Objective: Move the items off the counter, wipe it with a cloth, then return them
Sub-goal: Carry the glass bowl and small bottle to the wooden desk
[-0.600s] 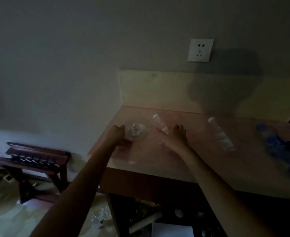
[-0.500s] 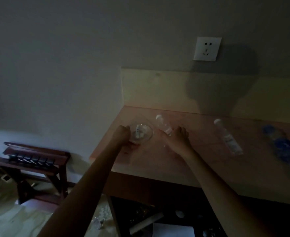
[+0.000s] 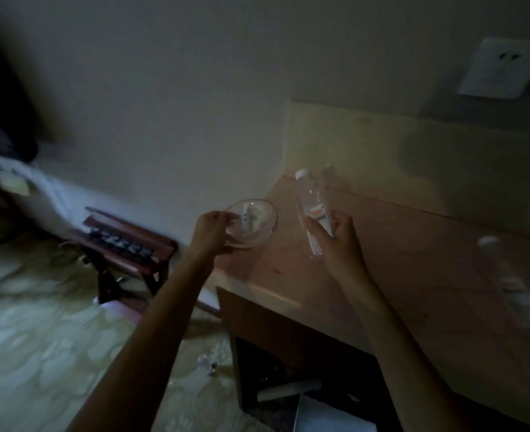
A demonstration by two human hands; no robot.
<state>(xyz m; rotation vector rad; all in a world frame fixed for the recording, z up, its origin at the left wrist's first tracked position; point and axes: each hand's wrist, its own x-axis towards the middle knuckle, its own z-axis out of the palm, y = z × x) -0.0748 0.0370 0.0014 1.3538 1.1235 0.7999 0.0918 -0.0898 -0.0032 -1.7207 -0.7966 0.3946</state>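
While both hands were resting low on the counter point(image 3: 413, 260) half a second ago, they have now lifted their items clear of it, so the first step, clearing the surface, is well begun. The left hand point(image 3: 210, 229) pinches the near rim of the glass bowl point(image 3: 252, 221), thumb and fingers curled on the edge, and the bowl hangs past the left end of the counter, over the floor. Some small pale things lie inside the bowl; I cannot tell what they are. The right hand point(image 3: 335, 236) is wrapped round the lower half of the small bottle point(image 3: 312, 204), whose white cap points up and away, above the left part of the counter near the back panel. A second bottle point(image 3: 507, 275) is blurred and lies at the right side of the counter, so the clearing is not finished. To the left of the counter stands a low wooden rack point(image 3: 126, 241), a possible place for the items.
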